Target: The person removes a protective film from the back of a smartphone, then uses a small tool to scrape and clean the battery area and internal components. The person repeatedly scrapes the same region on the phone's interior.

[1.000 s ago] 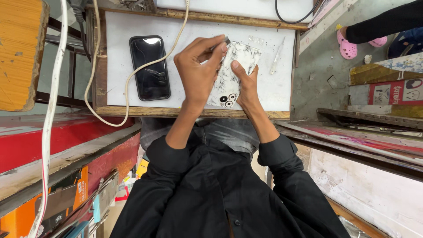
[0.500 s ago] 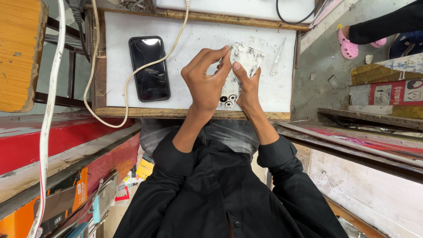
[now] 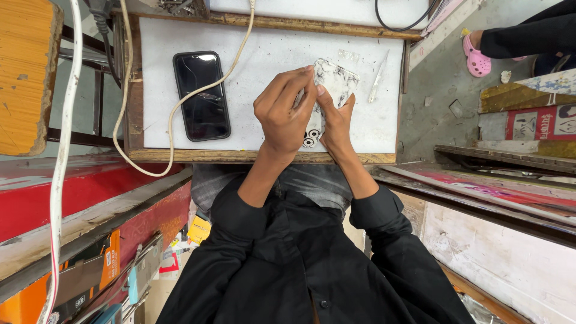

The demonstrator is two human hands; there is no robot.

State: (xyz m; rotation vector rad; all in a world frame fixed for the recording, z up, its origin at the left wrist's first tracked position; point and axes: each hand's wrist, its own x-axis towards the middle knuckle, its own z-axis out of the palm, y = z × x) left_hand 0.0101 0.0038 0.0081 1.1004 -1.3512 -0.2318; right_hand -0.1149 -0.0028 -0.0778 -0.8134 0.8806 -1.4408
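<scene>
Both hands hold a white marbled phone case (image 3: 336, 81) over a white work board (image 3: 264, 54). My left hand (image 3: 282, 114) pinches the case's upper left edge with its fingertips. Gripping it from the right and below is my right hand (image 3: 337, 123), thumb on its face. The case's camera holes (image 3: 310, 141) show under my hands. A black smartphone (image 3: 201, 96) lies face up on the board to the left, apart from my hands.
A cream cable (image 3: 180, 102) curves across the board and the phone's top corner. A thin white tool (image 3: 378, 78) lies to the right of the case. Another person's foot in a pink clog (image 3: 477, 57) is at the far right. A wooden stool (image 3: 27, 72) stands on the left.
My left hand has slid from covering the case's middle to pinching its upper edge. The case is tilted up a little more and both hands have shifted slightly.
</scene>
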